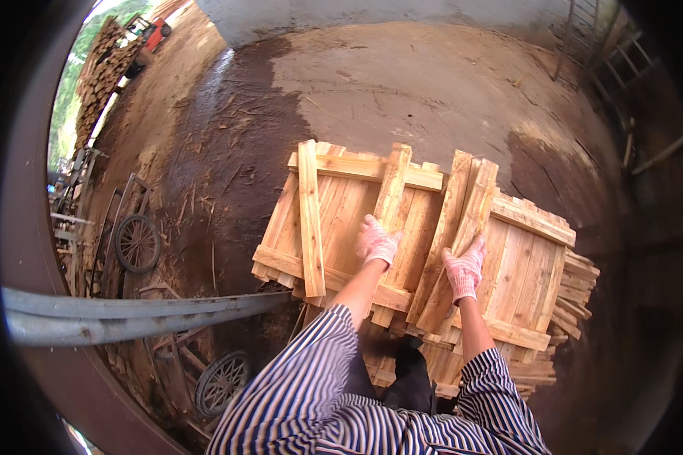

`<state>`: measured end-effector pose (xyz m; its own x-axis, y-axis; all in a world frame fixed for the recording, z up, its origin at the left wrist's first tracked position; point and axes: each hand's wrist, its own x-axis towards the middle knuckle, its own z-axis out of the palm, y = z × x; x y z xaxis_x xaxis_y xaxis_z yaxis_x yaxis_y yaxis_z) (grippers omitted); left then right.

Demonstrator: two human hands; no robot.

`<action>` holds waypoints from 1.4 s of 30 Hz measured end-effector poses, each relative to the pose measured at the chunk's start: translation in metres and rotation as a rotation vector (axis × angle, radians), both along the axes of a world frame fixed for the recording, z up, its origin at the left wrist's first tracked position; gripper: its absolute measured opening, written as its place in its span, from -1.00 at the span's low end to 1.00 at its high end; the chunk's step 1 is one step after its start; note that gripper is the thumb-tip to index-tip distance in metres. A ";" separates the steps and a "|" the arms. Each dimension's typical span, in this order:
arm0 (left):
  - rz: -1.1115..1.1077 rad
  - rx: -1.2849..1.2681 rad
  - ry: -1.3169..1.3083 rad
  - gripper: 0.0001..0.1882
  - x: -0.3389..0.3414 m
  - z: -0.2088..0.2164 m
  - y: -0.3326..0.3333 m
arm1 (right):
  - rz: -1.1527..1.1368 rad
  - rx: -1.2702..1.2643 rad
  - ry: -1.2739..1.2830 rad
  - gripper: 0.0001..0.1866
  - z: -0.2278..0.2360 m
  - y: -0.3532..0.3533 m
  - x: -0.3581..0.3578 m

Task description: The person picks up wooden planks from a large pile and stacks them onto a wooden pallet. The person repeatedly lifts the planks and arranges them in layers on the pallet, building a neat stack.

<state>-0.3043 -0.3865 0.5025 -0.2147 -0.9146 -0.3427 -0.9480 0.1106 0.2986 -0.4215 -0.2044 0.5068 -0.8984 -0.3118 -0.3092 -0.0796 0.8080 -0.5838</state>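
Observation:
Both my hands wear pinkish-white knit gloves. My left hand (378, 242) is closed around a short wooden board (392, 183), which slants across the left part of the stacked planks (344, 199). Further right, my right hand (464, 268) grips a second board (476, 199) along its edge. Right beside that one lies another loose board (444, 220), leaning the same way. At the left end of the stack a single board (309, 220) rests crosswise over two long battens. Forearms hide the lower ends of some boards.
Layers of planks (573, 292) jut out at the right. A grey metal rail (152, 315) reaches in from the left. Wheeled carts (138, 243) stand beyond it. Damp, debris-strewn ground (228, 152) runs to a pale wall (319, 14); a red vehicle (158, 34) and logs (106, 80) are outside.

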 end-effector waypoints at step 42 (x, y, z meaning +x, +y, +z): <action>-0.864 -0.017 0.027 -0.43 0.207 -0.137 -0.269 | 0.188 -0.328 -0.285 -0.05 0.043 -0.261 0.199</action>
